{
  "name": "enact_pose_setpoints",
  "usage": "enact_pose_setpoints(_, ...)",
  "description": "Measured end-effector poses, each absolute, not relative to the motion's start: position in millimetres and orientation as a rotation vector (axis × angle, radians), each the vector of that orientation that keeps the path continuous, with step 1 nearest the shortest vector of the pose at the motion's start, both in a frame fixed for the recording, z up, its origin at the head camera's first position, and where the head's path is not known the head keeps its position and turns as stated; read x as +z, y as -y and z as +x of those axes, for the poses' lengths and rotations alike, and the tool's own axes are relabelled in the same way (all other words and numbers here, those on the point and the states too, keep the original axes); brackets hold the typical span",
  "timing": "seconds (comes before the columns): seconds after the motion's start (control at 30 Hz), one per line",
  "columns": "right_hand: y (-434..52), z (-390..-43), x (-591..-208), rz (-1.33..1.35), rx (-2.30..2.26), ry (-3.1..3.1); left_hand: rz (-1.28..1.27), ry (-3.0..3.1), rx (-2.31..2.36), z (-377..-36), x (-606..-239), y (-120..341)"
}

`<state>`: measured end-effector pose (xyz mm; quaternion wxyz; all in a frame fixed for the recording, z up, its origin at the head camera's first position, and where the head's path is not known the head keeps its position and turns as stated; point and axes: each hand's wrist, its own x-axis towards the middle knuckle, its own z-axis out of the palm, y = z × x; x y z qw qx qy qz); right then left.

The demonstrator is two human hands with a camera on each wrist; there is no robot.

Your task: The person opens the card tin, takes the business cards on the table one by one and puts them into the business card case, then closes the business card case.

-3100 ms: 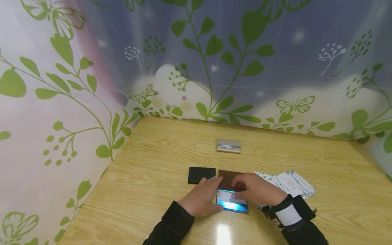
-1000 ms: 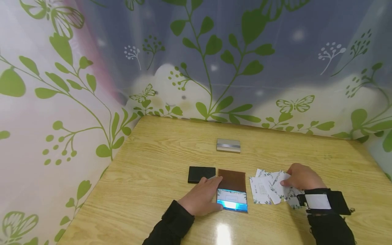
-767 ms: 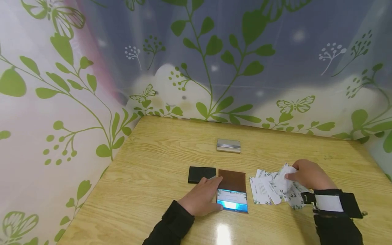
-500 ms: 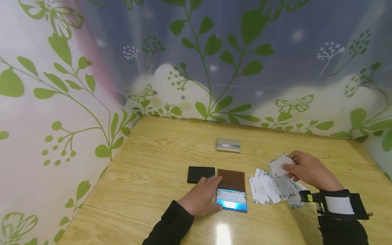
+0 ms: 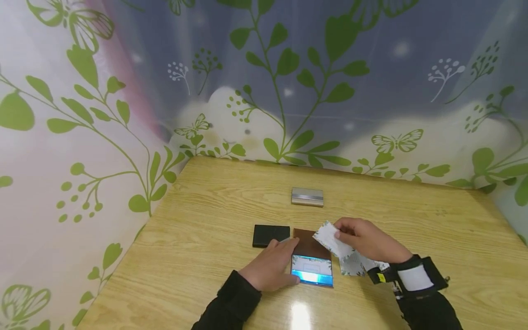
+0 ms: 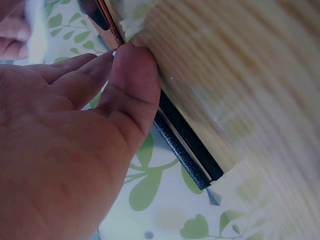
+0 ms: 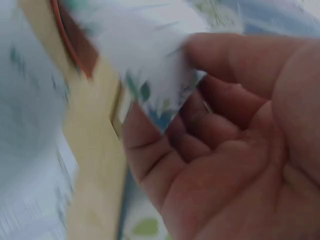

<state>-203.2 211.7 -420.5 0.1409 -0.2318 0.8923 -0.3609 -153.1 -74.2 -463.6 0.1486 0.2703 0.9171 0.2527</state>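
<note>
Card (image 5: pixel 330 236) is pinched at one edge by the right hand (image 5: pixel 365 238) and held just above the brown lid of the open card case (image 5: pixel 312 259). The case is steadied on the table (image 5: pixel 206 256) by the left hand (image 5: pixel 270 266), fingers flat against its side. The card is best squared with the case's slot and lowered flat, so that no corner catches.

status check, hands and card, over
Left hand flat, steadying open brown card case. Right hand pinches white leaf-printed card above case. Nothing between card and case.
</note>
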Motion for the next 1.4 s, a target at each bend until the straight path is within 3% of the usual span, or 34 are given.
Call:
enact_pose_setpoints(0.47,-169,-200,-446,-0.766,-0.928,-2.637,0.777,-2.647,0.730,-155,-464,73)
enact_pose_setpoints(0.97,-157,-197,-454,-0.724,-0.839,-2.630,0.780,-2.658,0.705,-153,-463,74)
enact_pose_setpoints(1.4,-153,-191,-455,-0.868,-0.905,-2.508,0.796,-2.658,0.689,-154,-463,75)
